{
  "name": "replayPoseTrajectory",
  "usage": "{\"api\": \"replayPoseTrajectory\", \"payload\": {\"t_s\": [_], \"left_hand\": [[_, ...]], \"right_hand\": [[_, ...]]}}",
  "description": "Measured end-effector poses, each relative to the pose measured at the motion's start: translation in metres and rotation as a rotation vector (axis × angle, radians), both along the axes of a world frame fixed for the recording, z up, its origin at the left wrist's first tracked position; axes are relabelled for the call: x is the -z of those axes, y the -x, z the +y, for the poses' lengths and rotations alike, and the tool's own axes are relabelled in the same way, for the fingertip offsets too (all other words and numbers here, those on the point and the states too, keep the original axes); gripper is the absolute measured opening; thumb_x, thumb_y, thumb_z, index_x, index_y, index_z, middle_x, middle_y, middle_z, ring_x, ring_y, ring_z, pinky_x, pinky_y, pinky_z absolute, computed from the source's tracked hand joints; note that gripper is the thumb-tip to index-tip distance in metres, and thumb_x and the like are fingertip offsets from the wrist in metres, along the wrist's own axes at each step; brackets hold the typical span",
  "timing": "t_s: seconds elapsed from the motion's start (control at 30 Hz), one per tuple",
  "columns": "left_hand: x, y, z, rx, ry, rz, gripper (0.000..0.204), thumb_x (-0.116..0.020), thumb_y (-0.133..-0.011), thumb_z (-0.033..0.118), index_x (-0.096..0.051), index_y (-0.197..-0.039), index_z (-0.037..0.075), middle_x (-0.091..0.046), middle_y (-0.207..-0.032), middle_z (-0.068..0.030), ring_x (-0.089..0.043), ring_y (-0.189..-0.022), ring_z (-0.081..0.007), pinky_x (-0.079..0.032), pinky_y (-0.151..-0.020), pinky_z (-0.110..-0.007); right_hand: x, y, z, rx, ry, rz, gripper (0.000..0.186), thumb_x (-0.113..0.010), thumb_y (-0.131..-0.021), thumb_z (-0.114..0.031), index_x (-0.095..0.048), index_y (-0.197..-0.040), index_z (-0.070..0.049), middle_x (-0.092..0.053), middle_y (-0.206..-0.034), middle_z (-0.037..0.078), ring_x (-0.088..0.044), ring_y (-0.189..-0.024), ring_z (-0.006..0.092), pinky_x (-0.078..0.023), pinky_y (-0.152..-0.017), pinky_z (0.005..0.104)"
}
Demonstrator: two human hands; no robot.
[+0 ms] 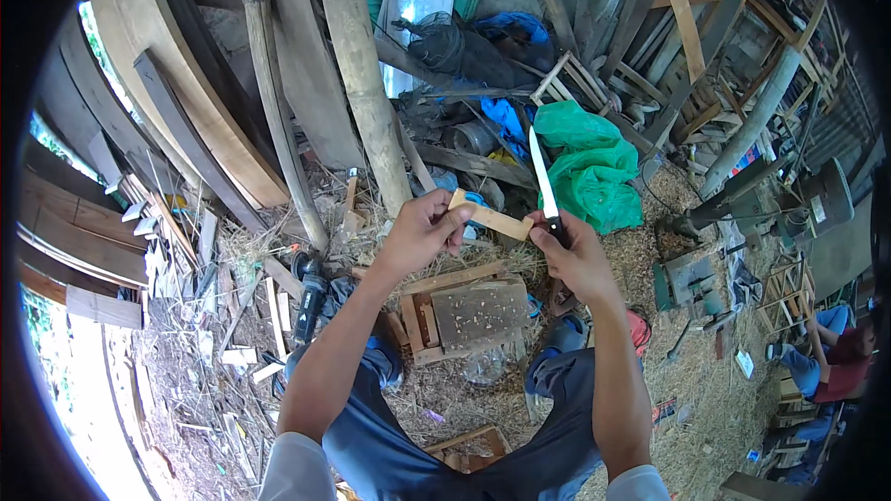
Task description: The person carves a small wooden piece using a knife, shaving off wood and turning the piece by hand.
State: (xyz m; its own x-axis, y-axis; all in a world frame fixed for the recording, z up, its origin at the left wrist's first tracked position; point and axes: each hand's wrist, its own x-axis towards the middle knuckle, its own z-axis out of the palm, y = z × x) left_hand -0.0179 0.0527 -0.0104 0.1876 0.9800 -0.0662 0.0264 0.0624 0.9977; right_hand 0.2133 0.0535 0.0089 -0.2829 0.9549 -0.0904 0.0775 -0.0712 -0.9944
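My left hand (420, 230) grips one end of a short, pale wooden piece (492, 219) held out in front of me. My right hand (575, 255) holds a knife (543, 181) by its dark handle, blade pointing up and away. The right end of the wooden piece touches my right hand beside the knife's handle. Below my hands, between my knees, stands a low wooden block stand (464, 311) with chips on its top.
A thick wooden post (362, 74) and leaning planks (269, 102) rise ahead. A green plastic bag (589, 162) lies past the knife. An angle grinder (309, 292) lies at left. Sawdust and offcuts cover the ground. Another person (826, 362) sits at the right edge.
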Motion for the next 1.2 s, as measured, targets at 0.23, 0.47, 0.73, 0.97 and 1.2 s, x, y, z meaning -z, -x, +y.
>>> {"api": "replayPoseTrajectory", "payload": {"t_s": [0.23, 0.47, 0.73, 0.97, 1.2], "left_hand": [[0.006, -0.004, -0.001, -0.098, 0.025, -0.098, 0.021, -0.056, -0.091, 0.019, -0.052, -0.099, 0.0, -0.057, -0.07, -0.0039, -0.056, -0.06, -0.0104, -0.046, -0.051, -0.024], [0.001, -0.023, -0.008, -0.151, -0.181, -0.367, 0.04, -0.058, -0.089, 0.013, -0.04, -0.122, 0.001, -0.057, -0.103, -0.0102, -0.061, -0.092, -0.0197, -0.054, -0.078, -0.032], [0.001, -0.019, -0.008, -0.102, -0.113, -0.375, 0.045, -0.058, -0.089, 0.014, -0.038, -0.127, 0.001, -0.057, -0.108, -0.0124, -0.06, -0.097, -0.0218, -0.054, -0.08, -0.034], [0.004, -0.028, -0.012, 0.021, -0.175, -0.133, 0.049, -0.06, -0.089, 0.015, -0.038, -0.13, 0.002, -0.058, -0.11, -0.0094, -0.056, -0.1, -0.014, -0.049, -0.083, -0.029], [0.013, -0.029, -0.011, 0.042, -0.142, -0.203, 0.051, -0.057, -0.09, 0.015, -0.035, -0.134, 0.0, -0.059, -0.106, -0.0068, -0.055, -0.098, -0.0112, -0.044, -0.084, -0.026]], "right_hand": [[0.004, 0.013, -0.003, -0.001, 0.09, 0.003, 0.015, -0.062, -0.085, -0.011, -0.059, -0.097, -0.002, -0.049, -0.068, -0.007, -0.039, -0.052, 0.0017, -0.032, -0.045, 0.0207], [0.008, 0.027, -0.013, 0.012, 0.106, 0.013, 0.014, -0.064, -0.084, -0.013, -0.057, -0.093, -0.003, -0.049, -0.064, -0.006, -0.04, -0.051, 0.0011, -0.031, -0.044, 0.0206], [0.008, 0.029, -0.01, -0.06, -0.05, -0.051, 0.015, -0.064, -0.085, -0.014, -0.057, -0.093, -0.002, -0.051, -0.068, -0.005, -0.041, -0.059, 0.0012, -0.034, -0.052, 0.0212], [0.006, 0.021, 0.0, 0.058, -0.208, -0.007, 0.015, -0.055, -0.09, -0.013, -0.058, -0.098, -0.002, -0.052, -0.069, -0.004, -0.042, -0.06, 0.0031, -0.032, -0.053, 0.021], [-0.005, 0.017, -0.014, 0.005, -0.477, -0.245, 0.039, -0.036, -0.091, -0.006, -0.043, -0.129, -0.004, -0.046, -0.064, 0.002, -0.04, -0.05, 0.0065, -0.034, -0.047, 0.0223]]}}
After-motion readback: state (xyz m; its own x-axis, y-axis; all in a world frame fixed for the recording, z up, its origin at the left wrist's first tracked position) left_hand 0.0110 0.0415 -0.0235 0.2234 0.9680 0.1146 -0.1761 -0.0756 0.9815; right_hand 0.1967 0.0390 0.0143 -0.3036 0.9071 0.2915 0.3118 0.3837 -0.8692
